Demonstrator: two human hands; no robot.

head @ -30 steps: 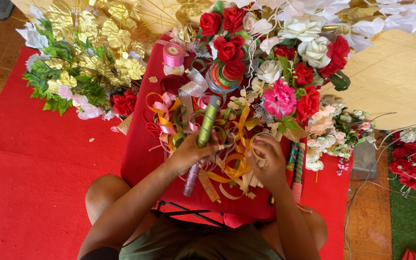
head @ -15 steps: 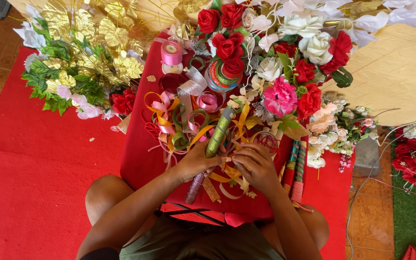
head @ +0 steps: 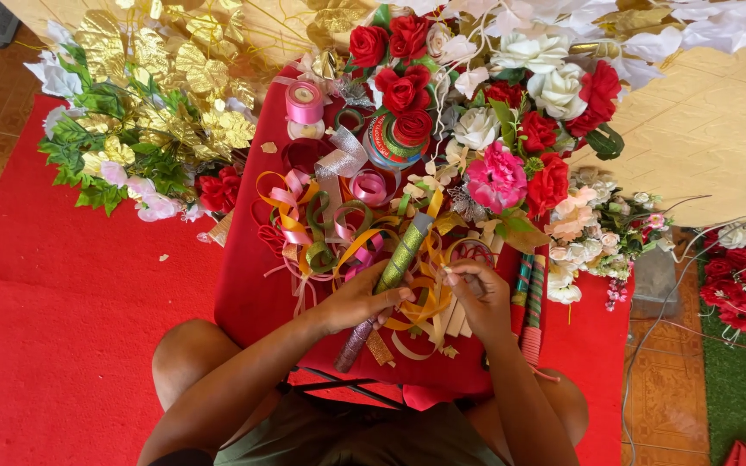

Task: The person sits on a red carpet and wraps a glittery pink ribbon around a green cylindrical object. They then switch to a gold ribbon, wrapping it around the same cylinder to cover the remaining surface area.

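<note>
We are holding a glittery green stick point(head: 401, 255) in our left hand point(head: 357, 302) at the centre of the frame; the fingers are curling around its middle, and the stick is tilting from lower left to upper right, with a purple lower end point(head: 351, 348) pointing toward our lap. Our right hand point(head: 479, 298), just right of the stick, is pinching an orange ribbon point(head: 429, 304) between thumb and fingertips. Both hands are working above a red board point(head: 248, 293) that is resting across our knees.

A heap of curled ribbons point(head: 312, 229) in orange, pink and green is lying on the board just above the hands. At upper centre, a pink ribbon spool point(head: 304, 102) is standing upright, and a round spool with a red and green band label point(head: 393, 142) is sitting to its right. Red roses point(head: 399, 52) and white roses point(head: 533, 52) are filling the upper right, gold leaves point(head: 174, 69) the upper left. A red carpet point(head: 62, 328) is covering the floor at lower left.
</note>
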